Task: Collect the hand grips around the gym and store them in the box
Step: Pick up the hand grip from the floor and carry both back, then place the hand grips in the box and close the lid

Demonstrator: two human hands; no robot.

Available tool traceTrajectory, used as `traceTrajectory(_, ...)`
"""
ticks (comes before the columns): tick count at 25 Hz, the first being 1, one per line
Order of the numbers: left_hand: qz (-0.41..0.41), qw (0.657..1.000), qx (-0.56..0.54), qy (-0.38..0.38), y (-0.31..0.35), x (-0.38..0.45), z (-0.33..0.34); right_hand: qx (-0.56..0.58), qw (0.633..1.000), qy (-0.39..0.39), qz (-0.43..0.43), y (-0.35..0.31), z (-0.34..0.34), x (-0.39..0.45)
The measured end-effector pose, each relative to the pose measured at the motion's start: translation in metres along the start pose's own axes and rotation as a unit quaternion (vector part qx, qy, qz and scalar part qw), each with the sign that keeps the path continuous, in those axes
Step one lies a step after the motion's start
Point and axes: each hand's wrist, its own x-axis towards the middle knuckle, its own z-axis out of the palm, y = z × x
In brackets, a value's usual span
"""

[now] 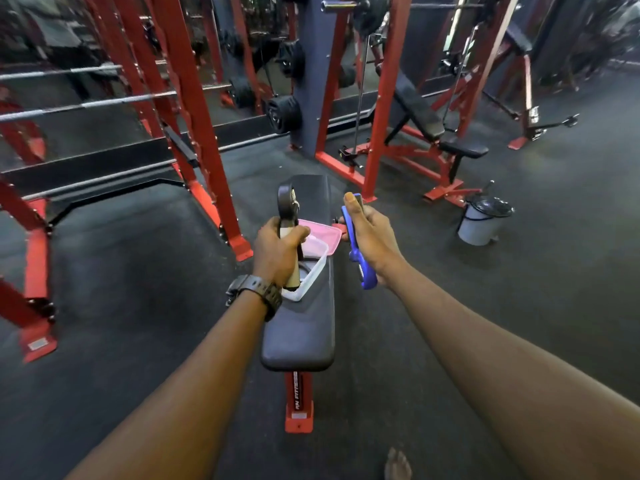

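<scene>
My left hand [277,252] is closed around a black and beige hand grip [287,202], its round spring head pointing up. My right hand [372,240] holds a blue hand grip [362,268] upright by its handles. Both hands hover over a clear plastic box [313,271] that stands open on a black flat bench [304,327]. The box's pink lid [325,235] lies tilted against its far end. My left hand hides most of the box's inside.
The bench has a red foot [298,415] close to me. Red rack posts [207,140] and barbells stand to the left, an incline bench [426,123] at the back right, and a small grey bin [483,220] on the floor to the right. A bare foot [398,465] shows at the bottom.
</scene>
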Motion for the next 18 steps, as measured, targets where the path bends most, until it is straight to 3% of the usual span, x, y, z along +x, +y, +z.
traceTrajectory(9, -0.035, 0.997, 0.021, 0.058, -0.022, 0.135, 0.138, 0.027, 0.997, -0.077, 0.005, 0.058, -0.05, 0.209)
traceTrajectory(18, -0.105, 0.987, -0.008, 0.119, -0.074, 0.285, 0.176, -0.02, 0.987, -0.155, 0.03, 0.097, -0.011, 0.381)
